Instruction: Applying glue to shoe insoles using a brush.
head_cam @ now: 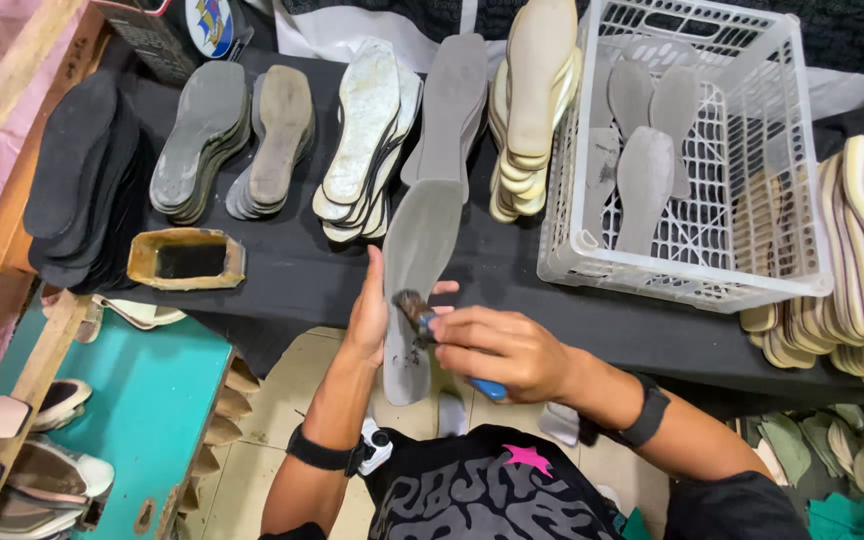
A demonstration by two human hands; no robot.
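1. At the frame's centre, the left hand [367, 322] is clamped on a grey insole [414, 285], held upright over the black table [282, 275] edge.
2. Its right hand [500, 352] is closed round a blue-handled brush [420, 318], bristles touching the insole.
3. Glue could likely smear onto the left fingers, since they sit just beside the bristles.
4. A loosened grip might drop the insole to the floor below.

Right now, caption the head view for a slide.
Left hand holds a grey insole; right hand brushes it.
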